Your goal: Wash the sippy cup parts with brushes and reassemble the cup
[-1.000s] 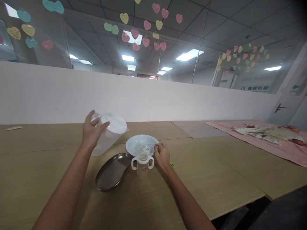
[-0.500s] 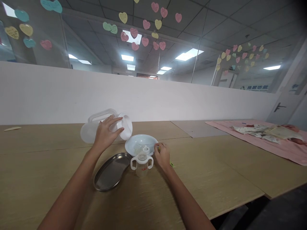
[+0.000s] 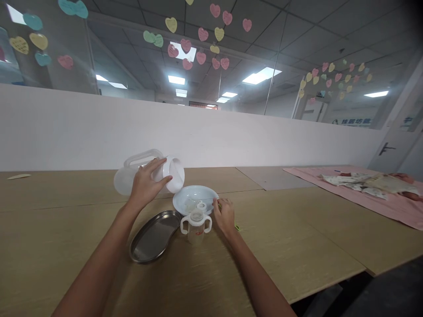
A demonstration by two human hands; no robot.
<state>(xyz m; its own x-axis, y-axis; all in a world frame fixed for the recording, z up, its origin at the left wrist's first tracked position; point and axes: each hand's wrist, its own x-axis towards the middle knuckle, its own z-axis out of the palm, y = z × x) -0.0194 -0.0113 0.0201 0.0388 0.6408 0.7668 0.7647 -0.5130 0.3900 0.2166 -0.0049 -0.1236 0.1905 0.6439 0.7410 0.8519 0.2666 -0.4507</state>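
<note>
My left hand is wrapped round a translucent plastic jug with a loop handle and a white collar. The jug lies tilted on its side in the air, mouth towards the white bowl. Small clear and white pieces sit in the bowl. My right hand is closed at the bowl's right rim, fingers pinched on a thin tool whose yellow-green end shows beside the wrist; its kind is hidden. In front of the bowl stands a two-handled baby bottle, uncapped. A steel kidney dish lies to its left.
A pink cloth with small clothes on it covers the table's right end. A flat pale object lies at the far left. Behind the table runs a white low wall with glass above.
The jug's mouth has tipped slightly further down and right, still in my left hand. My right hand stays at the bowl's rim. The whole view has shifted a little.
</note>
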